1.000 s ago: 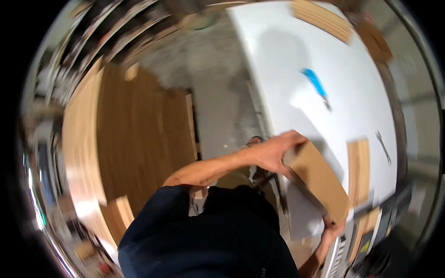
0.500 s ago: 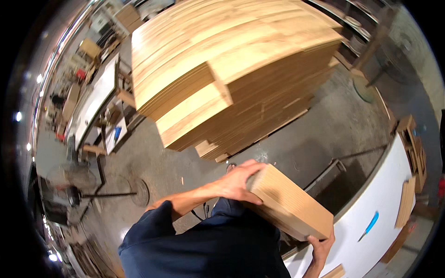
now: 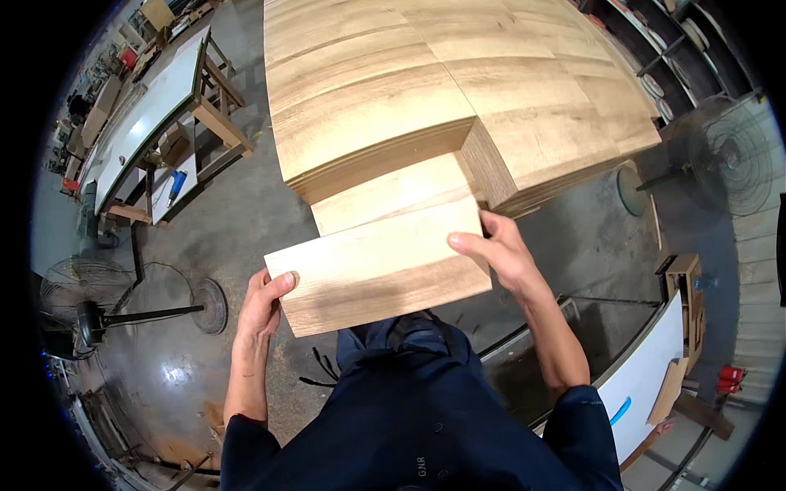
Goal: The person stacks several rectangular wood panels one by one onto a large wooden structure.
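Note:
Between my two hands is a stack of wooden boards (image 3: 381,270), its broad wood-grain face turned up. My left hand (image 3: 264,299) grips its left end, thumb on top. At the right end my right hand (image 3: 499,250) is closed round it, thumb also on the upper face and fingers mostly hidden beneath. Just beyond stands a large pile of wood-grain boards (image 3: 393,74). A lower step (image 3: 401,192) is set into the pile's near edge, and the held stack's far edge overlaps it in view; whether they touch I cannot tell.
A white table (image 3: 643,409) with a blue utility knife (image 3: 621,411) and wooden strips stands at right. Left are a white-topped workbench (image 3: 155,106) and a pedestal fan (image 3: 90,319). Another fan (image 3: 729,159) and shelves (image 3: 671,49) are at far right.
I have turned from the white table toward the pile. The wooden stack has swung left and forward to the pile's near edge, now level across my front, still in both hands.

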Tool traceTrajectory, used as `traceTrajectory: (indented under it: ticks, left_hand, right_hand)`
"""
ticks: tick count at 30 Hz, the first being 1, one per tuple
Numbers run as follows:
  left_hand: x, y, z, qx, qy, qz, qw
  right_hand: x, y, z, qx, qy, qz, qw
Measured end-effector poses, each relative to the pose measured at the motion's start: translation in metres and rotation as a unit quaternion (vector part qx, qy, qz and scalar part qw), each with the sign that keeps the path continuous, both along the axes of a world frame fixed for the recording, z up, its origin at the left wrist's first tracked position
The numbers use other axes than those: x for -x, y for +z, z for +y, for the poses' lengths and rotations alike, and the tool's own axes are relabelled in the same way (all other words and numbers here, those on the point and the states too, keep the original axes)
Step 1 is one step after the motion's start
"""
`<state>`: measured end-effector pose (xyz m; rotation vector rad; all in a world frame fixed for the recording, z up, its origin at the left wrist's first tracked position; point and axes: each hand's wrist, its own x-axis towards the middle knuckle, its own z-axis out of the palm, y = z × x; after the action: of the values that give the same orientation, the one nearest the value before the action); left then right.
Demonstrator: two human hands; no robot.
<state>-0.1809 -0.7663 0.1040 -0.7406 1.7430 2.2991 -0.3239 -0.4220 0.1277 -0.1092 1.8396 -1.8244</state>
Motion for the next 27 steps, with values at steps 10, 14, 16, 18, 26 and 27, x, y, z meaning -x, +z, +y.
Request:
traceTrajectory:
  ticks: [10,14,16,18,26,27]
  left_hand:
    - [0.035,-0.005,-0.022,-0.038,0.023,-0.084,0.995]
    - [0.041,-0.003,-0.021,-0.050,0.028,-0.100,0.993]
    - [0.048,0.003,-0.014,-0.053,0.019,-0.100,0.993]
    - [0.057,0.005,-0.006,-0.055,0.009,-0.106,0.993]
    - [0.085,0.021,0.021,-0.030,-0.004,-0.119,0.992]
    - [0.088,0.020,0.021,-0.040,-0.008,-0.127,0.991]
  right_hand:
    - [0.044,-0.004,-0.033,0.029,-0.035,-0.034,0.998]
    - [-0.010,-0.016,-0.022,-0.062,-0.147,0.210,0.965]
    - [-0.041,-0.043,-0.019,-0.108,-0.239,0.206,0.943]
    - [-0.050,-0.051,-0.026,-0.069,-0.287,0.132,0.946]
    - [-0.026,-0.053,-0.045,-0.031,-0.376,0.100,0.921]
    - [-0.021,-0.052,-0.049,0.012,-0.411,0.099,0.906]
